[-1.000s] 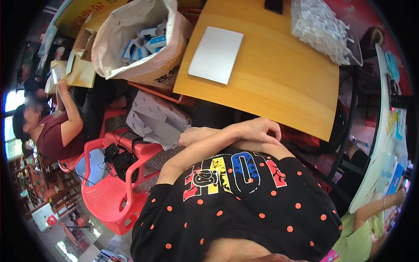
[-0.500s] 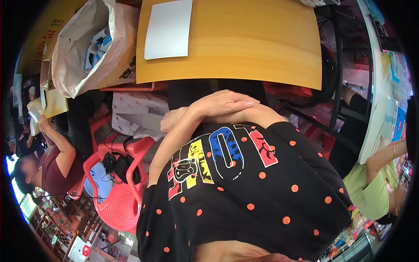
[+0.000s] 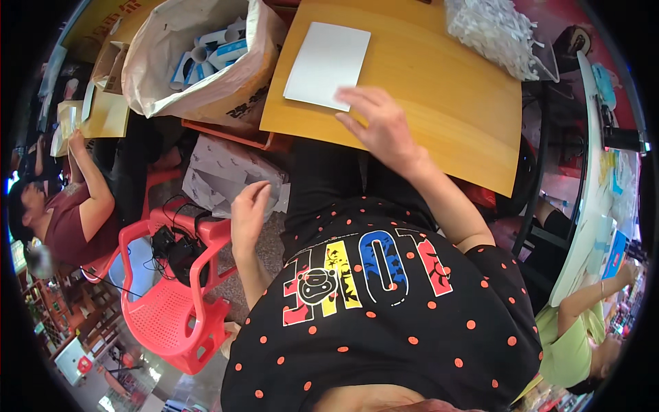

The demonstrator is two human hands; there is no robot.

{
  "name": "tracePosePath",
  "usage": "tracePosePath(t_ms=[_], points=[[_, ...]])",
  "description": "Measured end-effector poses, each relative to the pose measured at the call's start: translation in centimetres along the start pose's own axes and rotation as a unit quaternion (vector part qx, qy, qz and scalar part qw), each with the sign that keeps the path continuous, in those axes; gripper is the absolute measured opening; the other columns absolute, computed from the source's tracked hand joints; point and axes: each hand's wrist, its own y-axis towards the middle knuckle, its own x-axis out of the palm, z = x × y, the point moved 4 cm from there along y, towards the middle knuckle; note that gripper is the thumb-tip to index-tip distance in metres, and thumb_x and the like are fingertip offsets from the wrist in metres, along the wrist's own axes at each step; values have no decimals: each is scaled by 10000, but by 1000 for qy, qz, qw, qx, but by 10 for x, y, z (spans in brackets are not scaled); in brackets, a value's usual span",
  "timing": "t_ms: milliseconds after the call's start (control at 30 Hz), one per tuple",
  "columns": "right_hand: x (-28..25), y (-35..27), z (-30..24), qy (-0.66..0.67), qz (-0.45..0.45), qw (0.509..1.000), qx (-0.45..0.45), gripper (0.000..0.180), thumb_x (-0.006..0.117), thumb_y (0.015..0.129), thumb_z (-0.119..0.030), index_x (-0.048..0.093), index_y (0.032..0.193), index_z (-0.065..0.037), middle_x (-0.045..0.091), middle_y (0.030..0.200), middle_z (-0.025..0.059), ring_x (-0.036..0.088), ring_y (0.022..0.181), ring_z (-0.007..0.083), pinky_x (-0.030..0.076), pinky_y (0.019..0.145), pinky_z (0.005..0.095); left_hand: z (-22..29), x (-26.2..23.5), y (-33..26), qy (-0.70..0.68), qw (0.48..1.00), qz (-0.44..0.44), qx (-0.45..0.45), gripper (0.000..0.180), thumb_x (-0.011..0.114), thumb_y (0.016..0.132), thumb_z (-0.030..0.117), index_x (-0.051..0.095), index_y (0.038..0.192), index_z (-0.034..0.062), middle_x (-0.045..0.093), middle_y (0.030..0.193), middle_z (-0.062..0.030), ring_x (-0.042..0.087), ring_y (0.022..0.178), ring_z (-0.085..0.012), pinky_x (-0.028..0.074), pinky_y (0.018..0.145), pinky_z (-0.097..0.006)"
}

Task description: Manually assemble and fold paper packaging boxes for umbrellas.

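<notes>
A stack of white paper sheets lies on the left part of the wooden tabletop. My right hand reaches over the table's near edge, its fingers stretched to the stack's near right corner. Those fingertips are slightly blurred, and whether they touch the paper I cannot tell. Thumb and fingers are apart, with nothing between them. My left hand is raised beside my lap, left of the table, loosely bent and holding nothing that I can see.
Left of the table stands a big white sack holding blue-and-white tubes. A red plastic chair with black cables is at my left. A clear bag of small white pieces rests at the table's far right. Co-workers sit on both sides.
My hands have parted from their crossed rest at my waist. The right has moved forward to the paper, the left outward to the left. The view has shifted, bringing in the clear bag.
</notes>
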Motion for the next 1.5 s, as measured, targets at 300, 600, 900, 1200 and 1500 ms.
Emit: tracePosePath(t_ms=[300, 600, 900, 1200, 1500], points=[[26, 9, 33, -262, -190, 945, -40, 480, 615, 866, -349, 534, 1213, -27, 531, 1311, 126, 469, 1252, 253, 295, 1078, 484, 37, 42, -12, 132, 967, -158, 148, 352, 588, 871, 285, 630, 1111, 31, 633, 1108, -176, 590, 1045, -343, 463, 899, -416], [24, 13, 32, -224, -66, 965, -120, 45, 572, 798, -69, 575, 839, -51, 639, 912, 106, 634, 977, 238, 419, 965, 467, 43, 41, 5, -48, 980, -156, 113, 317, 584, 896, 245, 646, 1080, -6, 672, 1031, -171, 663, 924, -280, 509, 826, -374], [-47, 19, -13, -155, 2, 978, -137, 229, 584, 786, -48, 658, 1002, -66, 651, 1035, 95, 629, 878, 239, 473, 814, 387, 101, 51, 79, -734, 599, -308, -90, 782, 326, 937, 617, 416, 1333, -51, 506, 1309, -227, 508, 1211, -325, 463, 958, -464], [-55, -23, -15, 133, -63, 983, 108, 176, 715, 731, 31, 692, 888, -44, 681, 879, 76, 649, 776, 201, 492, 679, 284, 110, 58, 106, -658, 707, -255, -44, 478, 578, 852, -16, 430, 1306, -38, 596, 1160, -145, 604, 1080, -267, 525, 897, -382], [-49, -28, 14, 477, 38, 830, 287, 93, 677, 842, -85, 689, 865, 4, 645, 930, 74, 568, 895, 133, 421, 844, 259, 133, 39, 48, -322, 899, -127, 269, 348, 555, 788, -124, 679, 1082, 16, 588, 1249, -179, 589, 1132, -272, 453, 975, -321]])
